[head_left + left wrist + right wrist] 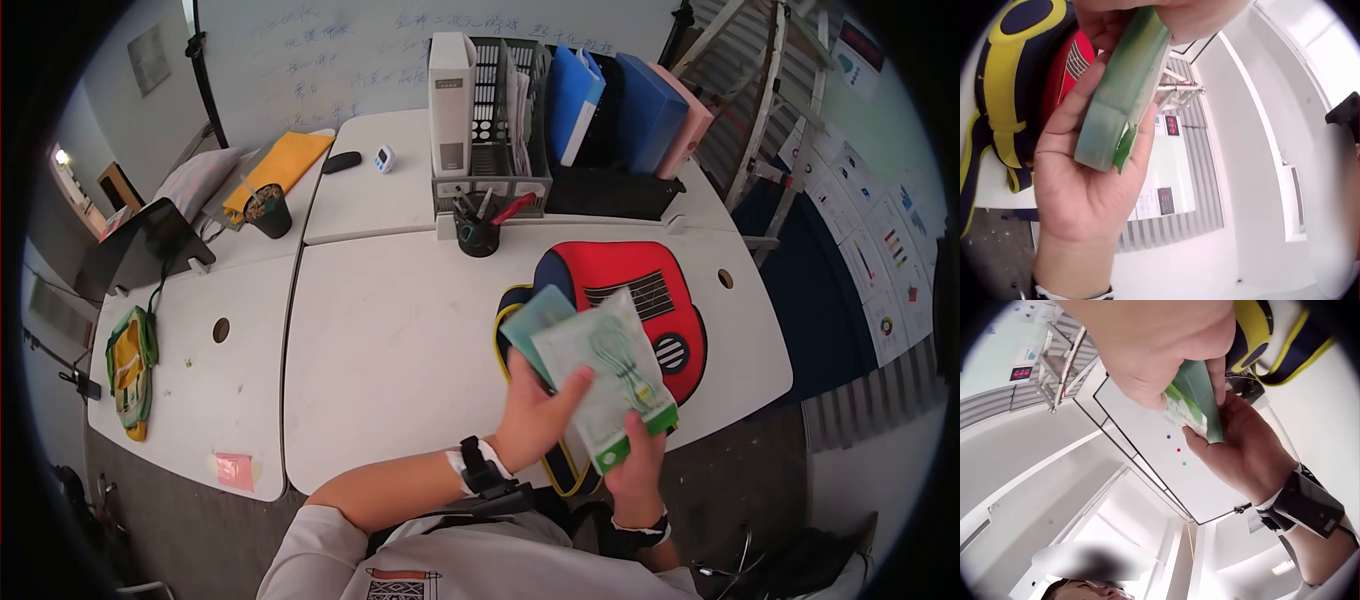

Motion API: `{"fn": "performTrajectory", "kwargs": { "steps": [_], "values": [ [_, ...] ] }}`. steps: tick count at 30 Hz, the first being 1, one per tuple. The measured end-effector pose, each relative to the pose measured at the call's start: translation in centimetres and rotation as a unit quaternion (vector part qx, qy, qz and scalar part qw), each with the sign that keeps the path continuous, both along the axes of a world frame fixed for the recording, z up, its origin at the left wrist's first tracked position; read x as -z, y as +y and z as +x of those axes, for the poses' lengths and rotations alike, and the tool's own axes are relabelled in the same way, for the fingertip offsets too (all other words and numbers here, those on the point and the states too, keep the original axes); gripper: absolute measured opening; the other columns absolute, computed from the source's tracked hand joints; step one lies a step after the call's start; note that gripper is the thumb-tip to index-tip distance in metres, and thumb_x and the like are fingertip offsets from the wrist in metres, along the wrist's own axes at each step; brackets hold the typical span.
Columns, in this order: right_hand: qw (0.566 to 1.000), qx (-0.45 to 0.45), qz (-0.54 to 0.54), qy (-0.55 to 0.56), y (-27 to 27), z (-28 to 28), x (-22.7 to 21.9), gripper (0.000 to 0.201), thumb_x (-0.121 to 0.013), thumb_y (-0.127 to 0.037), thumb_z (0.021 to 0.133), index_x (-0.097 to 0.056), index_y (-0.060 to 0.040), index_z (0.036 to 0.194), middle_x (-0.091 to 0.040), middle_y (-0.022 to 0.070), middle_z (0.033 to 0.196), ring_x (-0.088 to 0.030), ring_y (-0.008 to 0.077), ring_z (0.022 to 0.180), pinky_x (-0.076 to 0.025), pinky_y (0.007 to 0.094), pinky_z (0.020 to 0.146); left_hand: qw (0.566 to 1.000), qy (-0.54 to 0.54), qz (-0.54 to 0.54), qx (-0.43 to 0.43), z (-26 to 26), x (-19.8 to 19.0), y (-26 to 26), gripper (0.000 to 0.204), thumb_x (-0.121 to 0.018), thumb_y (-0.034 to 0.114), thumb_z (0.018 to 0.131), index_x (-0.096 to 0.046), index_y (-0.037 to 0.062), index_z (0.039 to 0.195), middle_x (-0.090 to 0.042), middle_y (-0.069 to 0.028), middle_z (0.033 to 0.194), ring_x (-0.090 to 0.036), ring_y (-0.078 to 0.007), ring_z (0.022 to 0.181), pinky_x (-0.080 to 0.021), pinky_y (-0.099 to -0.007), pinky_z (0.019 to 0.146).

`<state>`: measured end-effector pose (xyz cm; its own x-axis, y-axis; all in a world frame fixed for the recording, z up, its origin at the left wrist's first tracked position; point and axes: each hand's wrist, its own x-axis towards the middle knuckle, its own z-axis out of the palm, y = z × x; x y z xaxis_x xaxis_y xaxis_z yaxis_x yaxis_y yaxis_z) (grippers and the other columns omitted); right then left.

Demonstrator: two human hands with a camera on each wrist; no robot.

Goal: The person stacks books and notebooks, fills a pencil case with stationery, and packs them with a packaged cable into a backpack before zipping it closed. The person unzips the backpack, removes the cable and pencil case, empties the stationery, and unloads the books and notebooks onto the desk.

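Observation:
The left hand [533, 412] grips a teal translucent box [540, 308], its thumb on a white packet with a green edge [600, 365]. At the packet's lower right corner the right hand [637, 468] pinches it, thumb on top. Box and packet lie against each other above a red and navy backpack [640, 265] with yellow trim. In the left wrist view the box [1107, 119] lies between the left thumb and fingers [1091, 200], the right hand [1191, 19] at its upper end. The right wrist view shows both hands around the items; the right fingertips are partly hidden.
Behind the backpack stand a pen cup [478, 235], a file rack [490, 190] and upright folders [650, 115]. At left are a potted plant [268, 212], a yellow envelope [290, 170], a dark screen [160, 245] and a green-yellow bag [132, 370].

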<state>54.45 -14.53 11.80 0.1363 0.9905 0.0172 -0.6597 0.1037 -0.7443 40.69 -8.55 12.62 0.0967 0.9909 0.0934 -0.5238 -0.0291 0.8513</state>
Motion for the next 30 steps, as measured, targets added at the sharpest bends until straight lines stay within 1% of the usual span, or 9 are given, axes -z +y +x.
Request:
{"fn": "performTrajectory", "kwargs": {
  "steps": [3,5,6,9,13,17,20,25,30],
  "values": [
    [0.989,0.123,-0.048,-0.066,0.1,3.5,0.2,0.063,-0.068,-0.011,0.088,-0.04,0.0014,0.143,-0.058,0.016,0.131,-0.061,0.03,0.117,-0.052,0.0426,0.098,0.991,0.005,-0.001,0.13,1.4,-0.3,-0.4,0.06,-0.068,0.009,0.092,-0.03,0.0006,0.137,-0.05,-0.0165,0.131,-0.054,-0.0206,0.118,-0.048,-0.0362,0.098],
    [0.987,0.142,-0.046,-0.056,0.0,7.0,0.7,0.06,-0.067,-0.012,0.088,-0.042,0.0007,0.141,-0.061,0.0161,0.125,-0.067,0.0304,0.104,-0.061,0.0428,0.077,0.949,0.173,0.187,0.185,1.2,1.0,1.0,0.067,-0.07,0.009,0.089,-0.031,0.0053,0.144,-0.048,-0.0142,0.133,-0.053,-0.0262,0.119,-0.044,-0.0397,0.098],
    [0.984,0.157,-0.05,-0.064,-0.2,8.2,0.3,0.06,-0.067,-0.012,0.088,-0.043,0.0001,0.14,-0.062,0.0163,0.123,-0.068,0.0308,0.099,-0.061,0.0424,0.067,0.87,0.323,0.36,0.092,1.1,0.8,1.9,0.066,-0.075,0.012,0.081,-0.043,0.0049,0.138,-0.05,-0.0167,0.128,-0.047,-0.0347,0.122,-0.037,-0.0457,0.104],
    [0.978,0.182,-0.047,-0.085,-1.0,10.6,-1.2,0.058,-0.066,-0.013,0.086,-0.044,-0.0011,0.139,-0.063,0.0171,0.119,-0.071,0.0315,0.09,-0.061,0.0426,0.056,0.66,0.542,0.517,0.053,1.0,0.4,3.6,0.053,-0.077,0.018,0.072,-0.06,0.0091,0.121,-0.052,-0.0166,0.128,-0.043,-0.0385,0.124,-0.032,-0.0519,0.106],
    [0.99,0.084,-0.081,-0.078,-2.3,13.0,-3.2,0.065,-0.064,-0.017,0.078,-0.045,0.0047,0.137,-0.063,0.0209,0.118,-0.07,0.0326,0.094,-0.061,0.0422,0.074,0.694,0.538,0.462,0.123,1.5,1.2,6.7,0.033,-0.071,0.014,0.076,-0.065,0.0075,0.109,-0.062,-0.0133,0.109,-0.053,-0.0362,0.115,-0.039,-0.0511,0.096],
    [0.989,-0.013,-0.134,-0.059,-3.0,14.2,-2.5,0.062,-0.062,-0.009,0.068,-0.053,0.0093,0.126,-0.066,0.0232,0.114,-0.07,0.034,0.092,-0.058,0.0419,0.086,0.858,0.396,0.319,-0.079,1.6,-1.3,10.3,0.02,-0.068,0.013,0.089,-0.068,0.0048,0.107,-0.068,-0.0081,0.088,-0.064,-0.0249,0.08,-0.052,-0.0375,0.072],
    [0.968,-0.055,-0.206,-0.134,-1.6,14.0,-1.6,0.052,-0.065,-0.008,0.074,-0.056,0.0066,0.123,-0.065,0.0198,0.116,-0.068,0.0335,0.1,-0.058,0.0448,0.086,0.969,0.235,0.076,0.015,0.1,-4.2,12.6,0.023,-0.06,0.019,0.1,-0.067,-0.0002,0.11,-0.068,-0.0029,0.092,-0.06,-0.0082,0.085,-0.051,-0.0296,0.074],
    [0.978,0.066,-0.195,0.017,4.5,10.5,-0.1,0.047,-0.061,-0.004,0.088,-0.05,-0.0005,0.134,-0.062,0.0169,0.127,-0.063,0.0339,0.115,-0.052,0.0595,0.097,0.902,0.344,0.256,0.04,-0.1,-4.2,10.2,0.02,-0.066,0.015,0.094,-0.068,0.0009,0.109,-0.068,-0.0095,0.094,-0.065,-0.0193,0.087,-0.051,-0.0317,0.08],
    [0.993,0.032,-0.106,0.043,8.3,6.2,2.6,0.032,-0.055,-0.019,0.099,-0.054,-0.0042,0.127,-0.06,0.0134,0.129,-0.059,0.0313,0.12,-0.05,0.0496,0.103,0.834,0.37,0.39,0.124,-1.2,-3.5,8.6,0.049,-0.061,-0.002,0.07,-0.061,0.0047,0.119,-0.062,-0.0155,0.116,-0.056,-0.0351,0.111,-0.047,-0.0405,0.097]
  ]
}}
